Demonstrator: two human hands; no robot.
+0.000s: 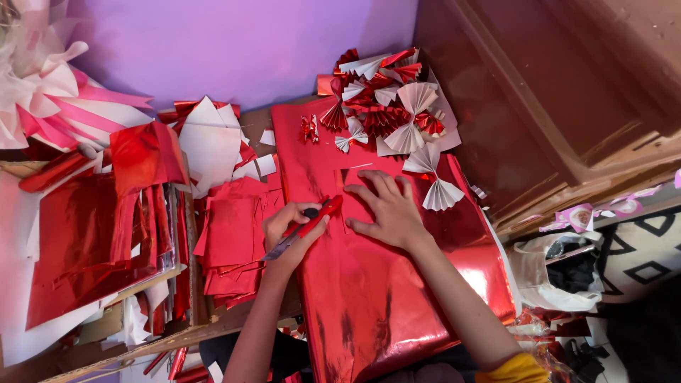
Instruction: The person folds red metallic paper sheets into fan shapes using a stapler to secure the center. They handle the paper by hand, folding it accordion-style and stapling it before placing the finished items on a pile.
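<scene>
Head view. We note a large sheet of glossy red foil (pixel 383 305) spread across the work surface, running from the picture's centre toward 6 o'clock. The left hand (pixel 291 234) is clenched around a red utility knife (pixel 312 223), its tip resting on the foil at the sheet's left edge. The right hand (pixel 386 209) lies just beside it at 3 o'clock, released and flat, fingers spread, palm pressing the foil down. A small rectangular cut outline shows in the foil between the fingers of the right hand and the knife.

At 12 o'clock from the hands we record a heap of folded paper fans (pixel 386 103), red foil and white, resting on the far end of the sheet. At 9 o'clock sits a stack of cut red foil pieces (pixel 230 241), and beyond it, further left, larger red foil sheets (pixel 85 241) mixed with white paper. A purple wall (pixel 234 42) stands behind. At 3 o'clock, well apart, a brown wooden panel (pixel 553 92) leans.
</scene>
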